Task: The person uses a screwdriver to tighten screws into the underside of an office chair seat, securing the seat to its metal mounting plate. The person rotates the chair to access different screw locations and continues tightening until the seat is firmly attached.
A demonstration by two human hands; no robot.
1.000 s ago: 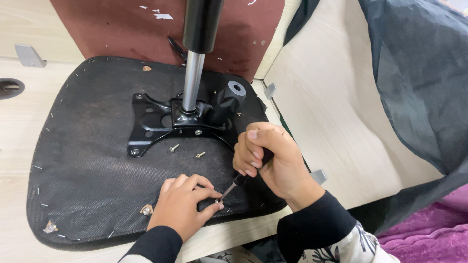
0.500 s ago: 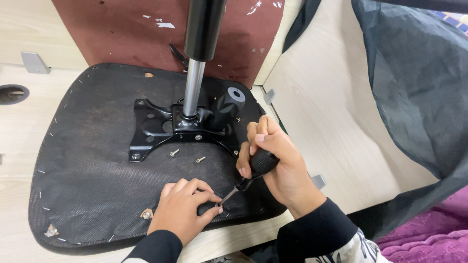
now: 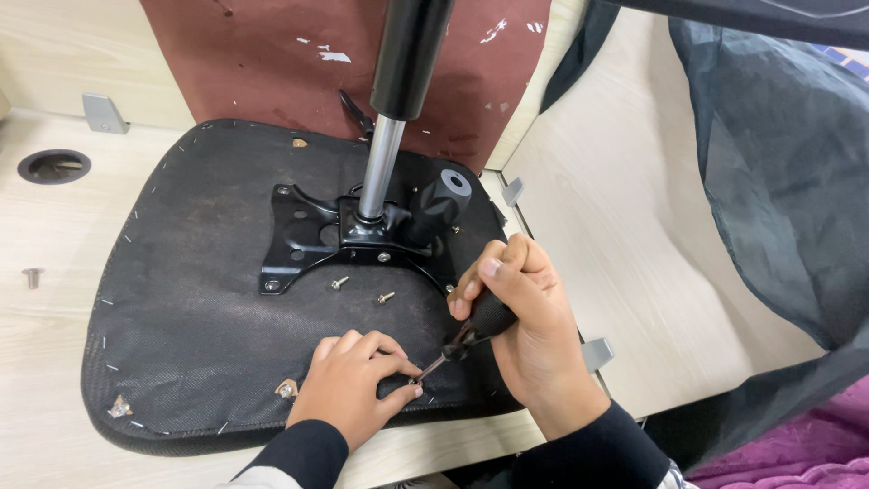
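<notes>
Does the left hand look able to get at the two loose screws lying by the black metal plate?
Probably yes: the left hand rests just below the loose screws with only bare seat fabric between.

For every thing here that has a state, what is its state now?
Black fabric-covered chair seat: lying upside down on the pale wooden table.
Black metal mounting plate: flat on the seat.
Two small silver screws: loose on the fabric.
Black-handled screwdriver: tilted, gripped by right hand.
Left hand: fingertips pinched at the screwdriver's tip.
</notes>
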